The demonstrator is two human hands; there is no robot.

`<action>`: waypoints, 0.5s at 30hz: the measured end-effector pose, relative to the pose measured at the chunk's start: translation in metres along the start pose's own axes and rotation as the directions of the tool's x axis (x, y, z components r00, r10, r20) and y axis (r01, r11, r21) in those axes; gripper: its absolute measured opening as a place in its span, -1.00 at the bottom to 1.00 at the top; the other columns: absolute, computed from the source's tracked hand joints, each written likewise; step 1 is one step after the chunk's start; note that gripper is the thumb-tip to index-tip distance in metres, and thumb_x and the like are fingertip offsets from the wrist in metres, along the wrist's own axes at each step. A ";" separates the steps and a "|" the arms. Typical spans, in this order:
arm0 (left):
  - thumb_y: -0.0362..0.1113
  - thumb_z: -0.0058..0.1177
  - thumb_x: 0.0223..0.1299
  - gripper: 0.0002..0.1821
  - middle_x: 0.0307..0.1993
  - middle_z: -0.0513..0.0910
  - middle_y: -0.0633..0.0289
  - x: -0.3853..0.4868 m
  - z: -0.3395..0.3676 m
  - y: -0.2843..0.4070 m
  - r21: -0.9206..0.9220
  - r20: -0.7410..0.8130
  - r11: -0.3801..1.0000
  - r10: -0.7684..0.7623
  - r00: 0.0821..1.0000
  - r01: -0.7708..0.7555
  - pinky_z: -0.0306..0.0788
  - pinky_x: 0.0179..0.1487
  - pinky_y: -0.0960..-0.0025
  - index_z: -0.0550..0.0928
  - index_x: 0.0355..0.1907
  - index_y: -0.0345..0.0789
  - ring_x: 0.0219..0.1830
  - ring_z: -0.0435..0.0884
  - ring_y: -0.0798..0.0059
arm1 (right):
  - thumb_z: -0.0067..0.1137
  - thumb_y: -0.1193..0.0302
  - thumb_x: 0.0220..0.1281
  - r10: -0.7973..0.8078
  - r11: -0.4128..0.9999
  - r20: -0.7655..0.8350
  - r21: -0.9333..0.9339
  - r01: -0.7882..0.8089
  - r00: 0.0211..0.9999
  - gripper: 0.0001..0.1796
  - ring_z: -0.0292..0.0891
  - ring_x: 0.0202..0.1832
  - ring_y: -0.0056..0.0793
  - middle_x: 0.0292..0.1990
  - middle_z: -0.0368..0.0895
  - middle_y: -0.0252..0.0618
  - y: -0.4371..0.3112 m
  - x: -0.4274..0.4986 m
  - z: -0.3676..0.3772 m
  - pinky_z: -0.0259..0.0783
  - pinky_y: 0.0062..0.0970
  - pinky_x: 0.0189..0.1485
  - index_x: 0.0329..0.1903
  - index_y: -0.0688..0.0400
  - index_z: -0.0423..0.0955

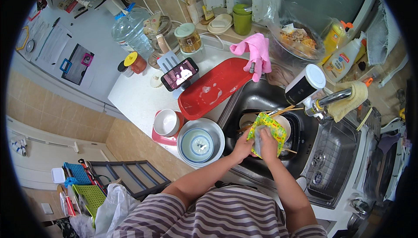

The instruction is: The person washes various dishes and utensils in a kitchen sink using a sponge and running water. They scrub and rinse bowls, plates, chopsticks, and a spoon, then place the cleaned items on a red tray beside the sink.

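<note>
Over the left basin of a steel sink (pixel 261 91), my left hand (pixel 243 146) grips the near left edge of a yellow-green patterned tray or dish (pixel 276 127). My right hand (pixel 268 144) presses a greyish cloth (pixel 259 140) against its inner face. Beneath them, a black tub (pixel 295 130) in the basin holds bowls and wooden chopsticks (pixel 289 109). Left of the sink, a blue-rimmed bowl (pixel 186 143) with some water sits inside a metal basin (pixel 218 133). Beside it a white bowl (pixel 165 123) stands over a red board.
A long red tray (pixel 212 89) lies on the counter behind the metal basin, near a propped phone (pixel 179 74). The faucet (pixel 334 97), draped with a yellow cloth, and a black-and-white canister (pixel 305 84) stand behind the sink. A wire rack lies in the right basin (pixel 343 172).
</note>
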State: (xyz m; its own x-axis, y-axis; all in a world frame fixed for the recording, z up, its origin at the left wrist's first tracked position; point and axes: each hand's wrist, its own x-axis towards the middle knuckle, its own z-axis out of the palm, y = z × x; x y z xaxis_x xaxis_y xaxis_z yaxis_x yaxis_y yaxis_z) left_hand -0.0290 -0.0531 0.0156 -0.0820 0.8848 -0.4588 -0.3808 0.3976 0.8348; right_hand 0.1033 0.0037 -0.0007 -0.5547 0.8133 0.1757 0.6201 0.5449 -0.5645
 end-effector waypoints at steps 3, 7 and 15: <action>-0.38 -0.21 0.23 -0.49 -0.14 0.48 0.14 -0.002 -0.010 0.004 -0.003 -0.027 1.000 -0.009 1.000 0.009 0.52 -0.54 0.46 0.12 0.25 -0.18 -0.35 0.58 0.45 | -0.11 0.54 0.00 0.027 0.995 0.172 -0.098 -0.010 0.985 -0.73 0.50 -0.32 -0.12 -0.14 0.44 -0.19 0.006 -0.004 -0.009 0.42 -0.26 -0.30 -0.17 0.07 0.34; -0.36 -0.19 0.25 -0.52 -0.16 0.51 0.16 -0.001 -0.006 0.002 -0.120 0.023 0.992 -0.023 0.999 0.026 0.52 -0.55 0.47 0.16 0.23 -0.20 -0.39 0.59 0.45 | -0.08 0.55 -0.05 0.131 0.927 -0.205 -0.321 -0.193 0.970 -0.72 0.50 -0.32 -0.17 -0.19 0.47 -0.17 0.012 0.013 -0.016 0.42 -0.25 -0.31 -0.18 0.12 0.33; -0.42 -0.23 0.22 -0.51 -0.19 0.51 0.17 -0.005 -0.012 0.017 -0.076 0.003 0.996 -0.039 0.999 0.039 0.51 -0.54 0.47 0.14 0.23 -0.20 -0.38 0.57 0.42 | -0.05 0.52 -0.06 -0.029 0.983 0.014 -0.179 0.031 0.999 -0.73 0.48 -0.37 -0.19 -0.25 0.42 -0.17 -0.002 0.012 -0.012 0.40 -0.28 -0.35 -0.20 0.09 0.36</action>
State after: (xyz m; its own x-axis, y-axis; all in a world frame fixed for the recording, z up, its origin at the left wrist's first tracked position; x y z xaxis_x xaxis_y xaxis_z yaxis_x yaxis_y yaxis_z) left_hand -0.0463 -0.0541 0.0284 -0.0646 0.8691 -0.4905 -0.4528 0.4125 0.7905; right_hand 0.1016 0.0145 0.0123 -0.5800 0.7944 0.1803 0.6923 0.5973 -0.4050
